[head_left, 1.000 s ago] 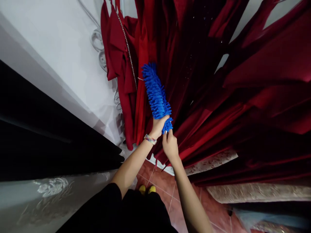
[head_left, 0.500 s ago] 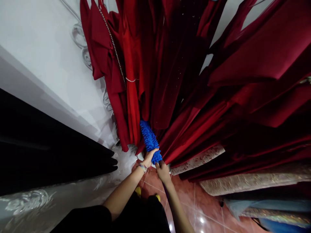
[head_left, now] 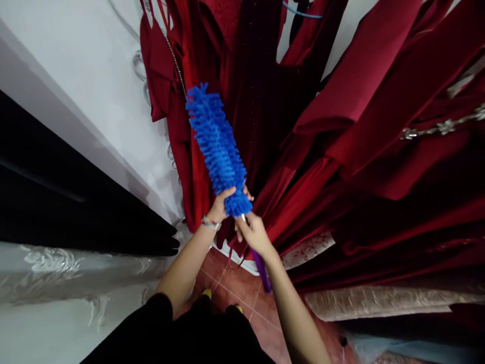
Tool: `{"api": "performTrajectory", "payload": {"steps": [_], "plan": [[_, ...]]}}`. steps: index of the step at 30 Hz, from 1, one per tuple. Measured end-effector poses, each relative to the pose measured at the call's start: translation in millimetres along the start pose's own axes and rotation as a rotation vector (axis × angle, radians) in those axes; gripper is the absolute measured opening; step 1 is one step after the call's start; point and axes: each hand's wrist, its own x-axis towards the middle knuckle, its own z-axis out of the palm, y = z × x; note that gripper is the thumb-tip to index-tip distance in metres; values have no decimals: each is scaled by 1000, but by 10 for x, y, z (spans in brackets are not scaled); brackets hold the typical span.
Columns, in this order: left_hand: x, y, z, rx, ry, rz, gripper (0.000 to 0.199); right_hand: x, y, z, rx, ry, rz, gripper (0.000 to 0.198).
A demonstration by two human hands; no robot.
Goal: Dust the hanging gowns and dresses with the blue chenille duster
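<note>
A blue chenille duster (head_left: pixel 216 141) with a purple handle (head_left: pixel 262 270) points up and left against hanging red dresses (head_left: pixel 341 126). My left hand (head_left: pixel 222 203), a bracelet at its wrist, grips the lower end of the blue head. My right hand (head_left: pixel 253 233) is closed around the handle just below the head. The handle's far end sticks out past my right forearm.
A white wall (head_left: pixel 76 86) and a curled metal rack (head_left: pixel 141 65) stand at the left. Black and silvery-white fabric (head_left: pixel 68 273) hangs at the lower left. Beaded hems (head_left: pixel 379 301) trail over the red tiled floor (head_left: pixel 242 298). My yellow shoes (head_left: pixel 206 293) show below.
The duster was swept down low along the dress hems half a second ago. Both hands have since raised it back up, and its head now lies higher and further left.
</note>
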Motion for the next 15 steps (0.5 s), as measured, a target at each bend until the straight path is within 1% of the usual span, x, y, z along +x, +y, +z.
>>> {"api": "performTrajectory", "payload": {"steps": [2,3,5,8,10,12,15], "plan": [[282,133,214,7,72,83,45,254,-167,-280,-125,82,-56,29],[389,144,296,20,121,118,46,348,-203,-383,-219,119,-68,26],[532,55,400,60,243,190,47,458,-182,-500,-420,142,-33,31],[606,-286,421,120,443,278,45,443,36,-486,-629,78,117,35],[594,-585,365,144,554,308,44,349,269,-408,-668,44,184,36],[546,-889,274,165,626,298,44,219,553,-324,-639,24,223,37],[397,-1287,130,156,690,193,36,-16,1024,-233,-508,8,277,34]]}}
